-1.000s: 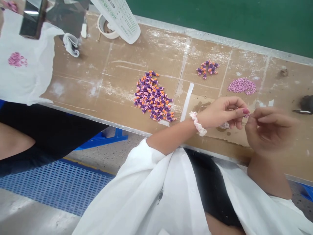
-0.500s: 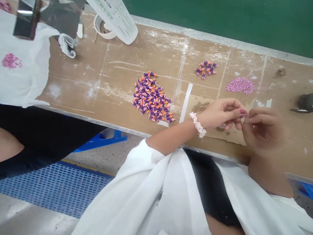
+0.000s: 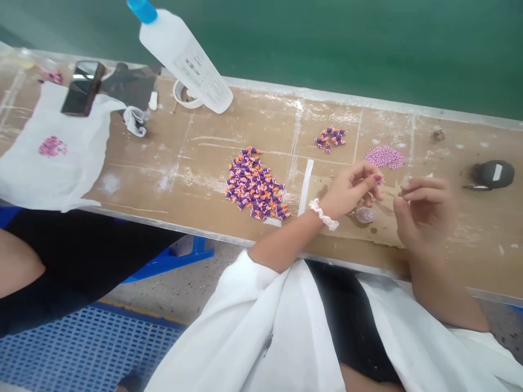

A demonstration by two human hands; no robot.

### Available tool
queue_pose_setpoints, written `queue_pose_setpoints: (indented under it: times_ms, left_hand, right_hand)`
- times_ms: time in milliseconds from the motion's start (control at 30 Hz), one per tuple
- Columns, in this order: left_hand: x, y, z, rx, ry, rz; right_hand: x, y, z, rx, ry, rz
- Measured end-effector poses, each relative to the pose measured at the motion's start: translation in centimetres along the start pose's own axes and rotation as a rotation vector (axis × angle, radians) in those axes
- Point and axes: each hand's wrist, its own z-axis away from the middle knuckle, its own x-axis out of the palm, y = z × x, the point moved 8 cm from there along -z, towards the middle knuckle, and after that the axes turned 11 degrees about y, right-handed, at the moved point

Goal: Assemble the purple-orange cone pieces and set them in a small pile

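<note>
My left hand [image 3: 354, 188], with a pale scrunchie at its wrist, has thumb and forefinger pinched together. What sits in the pinch is too small to make out. To its right, my right hand [image 3: 427, 209] is slightly blurred, its fingers curled and the thumb a little apart from them; I see nothing between them. Beneath the left fingers stands a small clear container [image 3: 365, 214] on a cardboard sheet [image 3: 384, 235]. Beyond the hands lies a pile of tiny pink pieces [image 3: 384, 157]. A small group of purple and orange figures [image 3: 330, 138] lies to its left.
A big heap of similar figures [image 3: 256, 185] lies left of my forearm. Farther left are a white bottle [image 3: 186, 60], a tape roll [image 3: 186, 95], a phone [image 3: 83, 87] and a white cloth [image 3: 81, 163]. A black rounded object [image 3: 495, 174] sits at right. Another person's leg [image 3: 18, 264] is at lower left.
My hands have come apart, the left shifting left and the right staying to its right. The small clear container now shows between them. The camera view has tilted, revealing more of the table's far side.
</note>
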Motion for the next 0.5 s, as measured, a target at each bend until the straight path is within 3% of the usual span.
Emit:
queue_pose_setpoints:
  times_ms: [133, 200, 300, 367, 433, 500]
  left_hand:
    - [-4.3, 0.1, -1.7, -0.065, 0.395, -0.033]
    - [-5.6, 0.7, -2.3, -0.059, 0.486, -0.039]
    - [-6.2, 1.5, -3.2, -0.038, 0.45, -0.13]
    - [-6.4, 2.4, -3.5, -0.01, 0.386, -0.308]
    - [-7.2, 4.2, -3.2, 0.077, 0.371, -0.685]
    - [-8.8, 6.6, -2.2, 0.159, 0.45, -1.109]
  right_hand:
    - [0.2, 1.0, 0.2, 0.035, 0.017, 0.036]
    - [0.4, 1.6, 0.4, 0.053, -0.01, 0.047]
    - [0.4, 2.0, 0.5, 0.059, -0.034, 0.049]
    - [0.2, 2.0, 0.3, 0.056, -0.022, 0.025]
    - [-0.1, 1.9, 0.1, 0.05, 0.006, 0.012]
    - [-0.4, 1.7, -0.1, 0.052, 0.038, 0.013]
